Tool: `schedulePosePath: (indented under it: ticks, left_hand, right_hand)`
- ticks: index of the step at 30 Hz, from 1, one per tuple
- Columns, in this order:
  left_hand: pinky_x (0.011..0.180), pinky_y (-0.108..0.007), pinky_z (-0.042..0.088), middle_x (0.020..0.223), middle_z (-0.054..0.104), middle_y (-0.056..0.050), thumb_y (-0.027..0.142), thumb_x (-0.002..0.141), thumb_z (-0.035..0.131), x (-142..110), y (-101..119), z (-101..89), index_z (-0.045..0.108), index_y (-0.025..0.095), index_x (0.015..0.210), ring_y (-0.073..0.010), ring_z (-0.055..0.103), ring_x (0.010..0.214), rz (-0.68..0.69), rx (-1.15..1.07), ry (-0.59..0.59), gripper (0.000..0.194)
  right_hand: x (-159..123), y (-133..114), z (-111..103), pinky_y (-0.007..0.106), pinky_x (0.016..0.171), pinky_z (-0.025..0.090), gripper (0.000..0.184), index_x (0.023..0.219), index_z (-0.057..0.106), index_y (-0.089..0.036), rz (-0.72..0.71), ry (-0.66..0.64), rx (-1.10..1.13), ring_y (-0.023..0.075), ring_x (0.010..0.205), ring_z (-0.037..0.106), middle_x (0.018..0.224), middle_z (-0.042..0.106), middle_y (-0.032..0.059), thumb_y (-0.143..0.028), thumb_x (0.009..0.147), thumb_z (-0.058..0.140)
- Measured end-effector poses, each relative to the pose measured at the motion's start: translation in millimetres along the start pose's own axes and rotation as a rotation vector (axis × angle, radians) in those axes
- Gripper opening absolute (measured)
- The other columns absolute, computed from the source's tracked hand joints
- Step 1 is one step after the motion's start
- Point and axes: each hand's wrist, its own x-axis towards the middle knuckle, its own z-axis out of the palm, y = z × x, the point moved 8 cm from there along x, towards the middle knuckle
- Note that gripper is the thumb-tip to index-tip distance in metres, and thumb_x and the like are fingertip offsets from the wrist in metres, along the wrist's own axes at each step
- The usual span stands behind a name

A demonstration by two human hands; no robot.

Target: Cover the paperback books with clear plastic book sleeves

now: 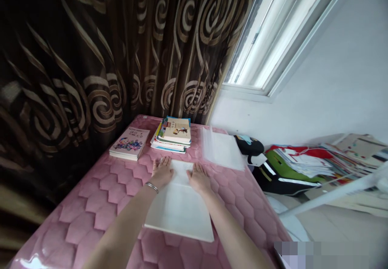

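A white open book or booklet (180, 212) lies flat on the pink quilted table cover (103, 198), its crease running crosswise between the near and far halves. My left hand (163, 173), with a silver bangle at the wrist, rests flat on the far left edge of the pages, fingers stretched out. At the far right edge my right hand (198, 177) presses down likewise, fingers extended and holding nothing. Print on the pages is too faint to read. Beyond my hands stand a stack of books (174, 135) and, farther left, a thick book with a cartoon cover (129, 143).
Clear plastic sheets (222, 148) lie to the right of the book stack. A patterned brown curtain (169, 59) hangs behind the table. Past the right edge are a black and green bag (281, 172), piled papers (354, 156) and a white pole (330, 198).
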Motion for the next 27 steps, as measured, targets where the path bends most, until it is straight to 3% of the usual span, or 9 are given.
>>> schedulePosePath:
  ticks: [3,6,8,11,14,17,20,27]
  left_hand:
    - [0.119,-0.057,0.001,0.163,0.013,-0.006,0.034,0.092,0.027,0.0,0.7,1.9,0.020,0.018,0.155,-0.0246,0.013,0.150,0.002,-0.002,-0.002,0.065]
    - [0.119,-0.058,0.001,0.162,0.014,-0.006,0.035,0.092,0.026,-1.3,3.2,1.6,0.020,0.018,0.154,-0.0255,0.013,0.150,0.008,-0.007,-0.003,0.065]
    - [0.118,-0.059,0.000,0.162,0.014,-0.006,0.032,0.092,0.026,-2.6,3.5,1.3,0.022,0.019,0.154,-0.0261,0.012,0.150,0.014,-0.005,-0.011,0.063]
    - [0.117,-0.061,0.000,0.162,0.014,-0.005,0.027,0.092,0.022,-3.6,2.7,2.0,0.023,0.020,0.154,-0.0252,0.011,0.150,0.021,-0.002,-0.026,0.062]
    - [0.118,-0.061,-0.001,0.163,0.012,-0.003,0.031,0.093,0.022,-2.7,1.9,1.9,0.021,0.019,0.154,-0.0249,0.011,0.150,0.012,-0.010,-0.017,0.062]
    - [0.118,-0.060,-0.001,0.163,0.012,-0.003,0.036,0.093,0.026,-2.4,2.2,1.6,0.020,0.020,0.155,-0.0256,0.013,0.150,-0.006,-0.026,-0.011,0.064]
    - [0.118,-0.060,-0.001,0.162,0.014,-0.003,0.036,0.093,0.027,-3.6,3.1,0.6,0.020,0.020,0.154,-0.0259,0.014,0.150,-0.005,-0.023,-0.008,0.064]
    - [0.120,-0.056,0.000,0.162,0.017,-0.008,0.030,0.093,0.029,-4.4,8.3,-5.9,0.025,0.015,0.153,-0.0258,0.019,0.148,-0.048,0.021,0.017,0.062]
  right_hand:
    - [0.0,-7.4,-4.6,0.045,0.118,0.016,0.062,0.149,0.029,0.002,0.005,0.009,-0.031,0.0298,0.147,0.022,0.157,0.025,0.0220,-0.034,0.098,0.031]
    - [0.0,-40.3,-7.1,0.048,0.119,0.011,0.059,0.150,0.029,-0.002,-0.154,0.046,0.005,0.0272,0.148,0.017,0.158,0.025,0.0179,-0.033,0.099,0.028]
    - [-1.3,-67.8,-1.6,0.044,0.119,0.012,0.057,0.152,0.027,-0.007,-0.285,0.005,0.083,0.0218,0.149,0.016,0.159,0.025,0.0123,-0.034,0.101,0.021]
    - [-0.3,-85.5,9.0,0.043,0.119,0.014,0.058,0.152,0.028,-0.011,-0.296,-0.084,0.153,0.0197,0.149,0.017,0.159,0.027,0.0088,-0.038,0.102,0.015]
    - [2.8,-72.6,9.7,0.042,0.120,0.012,0.062,0.151,0.030,-0.007,-0.238,-0.083,0.110,0.0214,0.149,0.013,0.159,0.024,0.0122,-0.043,0.102,0.016]
    - [6.2,-37.4,6.5,0.041,0.119,0.012,0.064,0.151,0.027,-0.003,-0.137,-0.066,0.040,0.0226,0.149,0.013,0.159,0.021,0.0160,-0.043,0.102,0.018]
    - [8.5,-6.4,6.1,0.036,0.119,0.012,0.062,0.151,0.027,-0.005,-0.043,-0.061,0.008,0.0205,0.149,0.015,0.160,0.021,0.0140,-0.041,0.101,0.018]
    - [11.1,-4.3,10.8,0.037,0.119,0.011,0.064,0.151,0.026,-0.002,-0.056,-0.039,-0.002,0.0230,0.149,0.015,0.160,0.020,0.0157,-0.041,0.100,0.021]
